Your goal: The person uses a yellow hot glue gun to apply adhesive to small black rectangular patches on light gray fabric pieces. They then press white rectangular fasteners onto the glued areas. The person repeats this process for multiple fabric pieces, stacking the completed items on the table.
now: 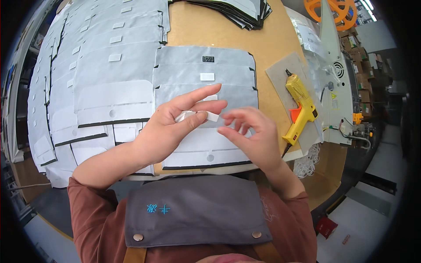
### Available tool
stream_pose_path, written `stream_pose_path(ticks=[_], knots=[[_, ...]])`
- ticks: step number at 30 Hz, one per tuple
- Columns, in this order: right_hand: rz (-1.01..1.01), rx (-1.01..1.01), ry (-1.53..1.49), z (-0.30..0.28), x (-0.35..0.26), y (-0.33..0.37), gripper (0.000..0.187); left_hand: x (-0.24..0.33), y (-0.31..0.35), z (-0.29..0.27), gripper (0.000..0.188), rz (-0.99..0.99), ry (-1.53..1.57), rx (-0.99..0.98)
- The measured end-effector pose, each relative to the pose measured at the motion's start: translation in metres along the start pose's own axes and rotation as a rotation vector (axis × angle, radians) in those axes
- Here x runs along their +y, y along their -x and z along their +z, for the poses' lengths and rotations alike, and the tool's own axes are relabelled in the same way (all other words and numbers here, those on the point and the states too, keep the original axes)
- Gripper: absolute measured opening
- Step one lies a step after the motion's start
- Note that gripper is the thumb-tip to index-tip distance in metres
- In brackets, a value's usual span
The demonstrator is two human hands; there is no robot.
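Observation:
Over the near stack of grey sheets (237, 94), my left hand (169, 116) is closed on several small white rectangular patches (212, 116). One patch sticks out past the thumb and fingers; the others lie bunched in the palm. Close on its right is my right hand (256, 133), fingers bent and slightly blurred, with a gap between thumb and fingertips and nothing visible in it. Similar white patches, such as one (207, 76), sit on the overlapping sheets under my hands. The farthest sheet of this stack bears a dark rectangular patch (208, 58).
Rows of overlapping grey sheets (114, 92) with white patches cover the table's left. More dark-edged sheets (245, 11) are piled at the back. A yellow glue gun (302, 105) lies on a flat board (280, 72) at right, beside a pale machine (340, 96). Below is a cardboard box (331, 162).

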State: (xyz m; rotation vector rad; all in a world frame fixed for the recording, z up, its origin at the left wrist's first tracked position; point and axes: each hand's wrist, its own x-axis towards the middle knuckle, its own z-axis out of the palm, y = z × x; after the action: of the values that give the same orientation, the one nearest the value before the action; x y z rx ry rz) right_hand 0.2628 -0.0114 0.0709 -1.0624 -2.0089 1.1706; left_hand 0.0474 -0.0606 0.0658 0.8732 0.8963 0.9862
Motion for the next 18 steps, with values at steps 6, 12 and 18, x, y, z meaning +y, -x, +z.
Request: stream_pose_path(ticks=[6,12,18], knots=[[0.019,0.036,-0.102,0.017,0.012,-0.026,0.013,-0.003,-0.014,-0.010,0.054,-0.011,0.119,0.042],[0.170,0.084,0.031,0.005,0.032,-0.091,0.015,0.007,-0.058,-0.058,0.032,0.039,-0.438,0.281],[0.247,0.002,0.132,0.021,0.068,-0.140,0.023,-0.016,-0.098,-0.094,0.015,0.492,-1.284,0.381]])
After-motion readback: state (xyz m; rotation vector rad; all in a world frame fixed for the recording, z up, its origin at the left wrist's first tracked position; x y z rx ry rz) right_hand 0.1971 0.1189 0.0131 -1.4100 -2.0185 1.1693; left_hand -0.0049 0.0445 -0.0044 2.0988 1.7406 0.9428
